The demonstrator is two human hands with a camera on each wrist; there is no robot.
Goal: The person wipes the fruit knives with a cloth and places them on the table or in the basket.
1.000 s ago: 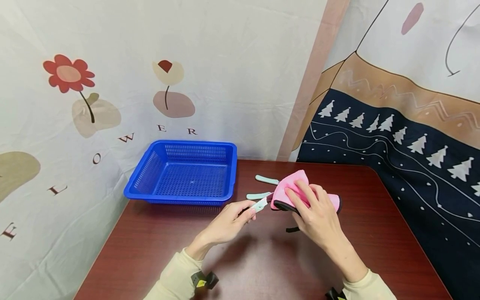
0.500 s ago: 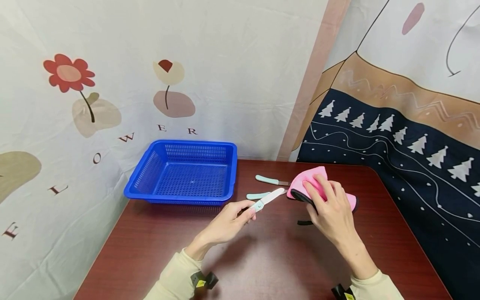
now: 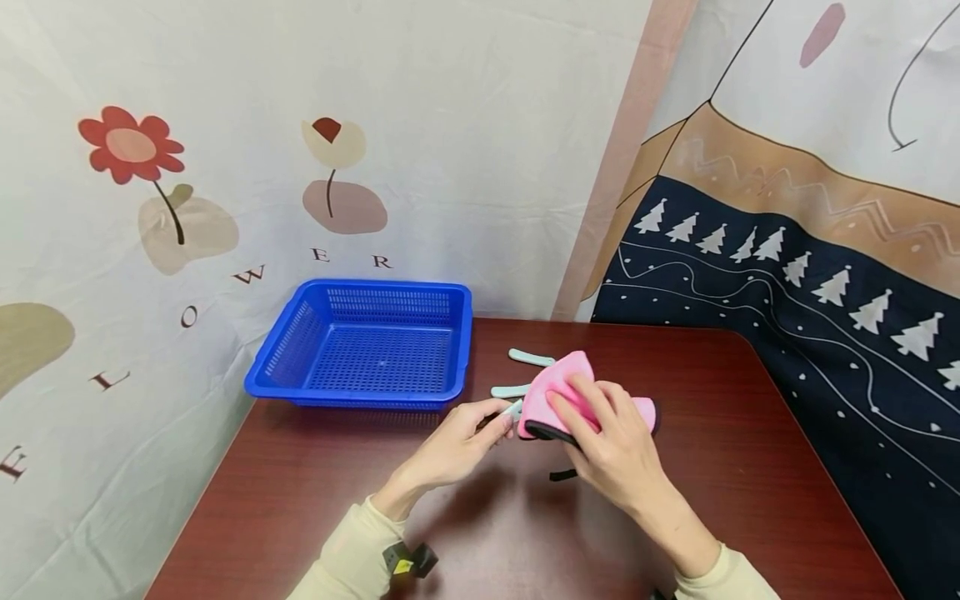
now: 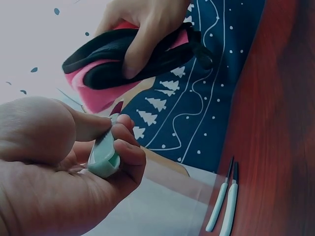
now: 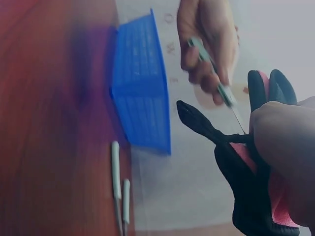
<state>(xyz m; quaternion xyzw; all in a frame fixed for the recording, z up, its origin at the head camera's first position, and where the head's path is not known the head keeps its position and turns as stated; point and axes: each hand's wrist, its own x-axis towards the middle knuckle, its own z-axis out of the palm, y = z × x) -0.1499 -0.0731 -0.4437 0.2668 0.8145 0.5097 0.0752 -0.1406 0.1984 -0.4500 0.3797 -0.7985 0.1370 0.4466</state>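
Note:
My left hand (image 3: 457, 446) grips a small knife by its mint-green handle (image 4: 104, 152), the blade pointing right. My right hand (image 3: 618, 442) holds a folded pink cloth (image 3: 551, 392) with black edging. In the head view the cloth covers the blade; a sliver of blade (image 5: 238, 118) shows in the right wrist view, running up to the cloth. A black loop (image 5: 199, 120) hangs from the cloth's edge. Behind the hands, two more mint-handled knives (image 3: 531, 357) lie on the table, their blades hidden behind the cloth in the head view.
A blue plastic basket (image 3: 356, 400) with perforated walls and nothing in it stands at the table's back left. The reddish-brown table (image 3: 315, 492) meets a printed cloth backdrop (image 3: 510, 167) behind. Dark patterned fabric (image 3: 825, 400) hangs along the right side.
The cloth in my right hand slid right off the knife's blade, baring it, then came back left over the blade up to the handle. My left hand stayed in place.

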